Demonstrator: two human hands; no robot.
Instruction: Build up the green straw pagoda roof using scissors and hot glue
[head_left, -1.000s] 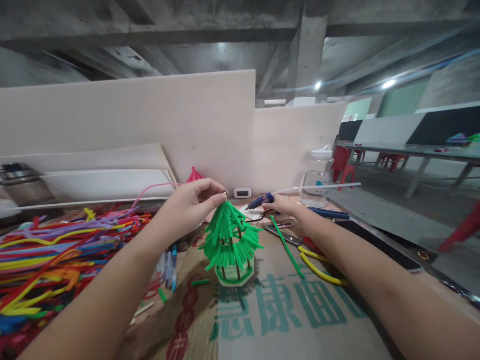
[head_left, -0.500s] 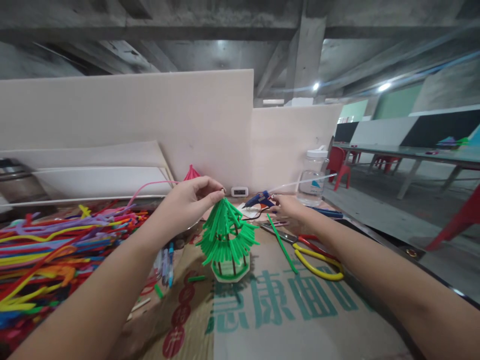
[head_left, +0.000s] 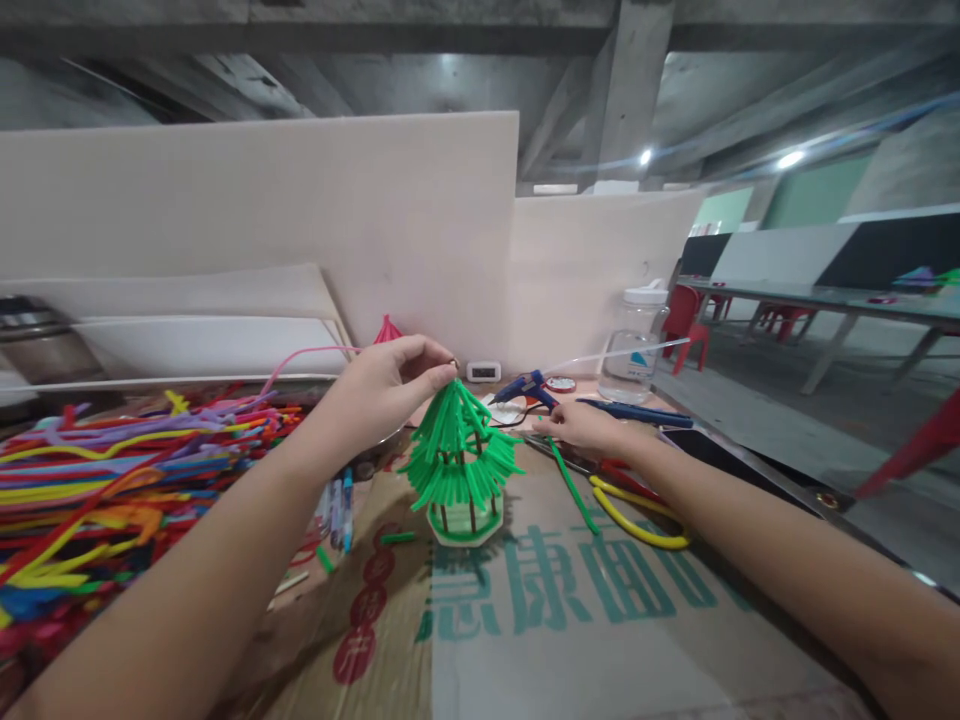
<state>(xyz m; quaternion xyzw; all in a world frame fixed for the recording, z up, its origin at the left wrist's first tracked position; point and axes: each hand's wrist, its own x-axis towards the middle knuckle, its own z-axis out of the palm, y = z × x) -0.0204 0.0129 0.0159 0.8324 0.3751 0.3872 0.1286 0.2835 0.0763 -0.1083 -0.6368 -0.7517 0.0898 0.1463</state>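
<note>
A small green pavilion model (head_left: 463,460) stands upright on the cardboard, with two tiers of pipe-cleaner roof, brown posts and a pale base with a green rim. My left hand (head_left: 401,380) pinches the tip of its roof between thumb and fingers. To the right, my right hand (head_left: 577,428) has its fingers bent together over the upper end of a loose green pipe cleaner (head_left: 576,487). Just behind that hand lies a blue glue gun (head_left: 525,386) with a clear glue stick in its back. Scissors with yellow and red handles (head_left: 637,520) lie partly under my right forearm.
Many coloured pipe cleaners (head_left: 112,500) are heaped at the left, beside several pens (head_left: 341,512). Printed cardboard (head_left: 600,640) covers the front of the table. A clear bottle (head_left: 634,345), a small white digital display (head_left: 484,372) and a pink peaked piece (head_left: 388,328) stand at the back.
My right hand has left the back of the glue gun and come down nearer, to the green pipe cleaner's upper end. My left hand stays on the roof tip. The view has shifted slightly.
</note>
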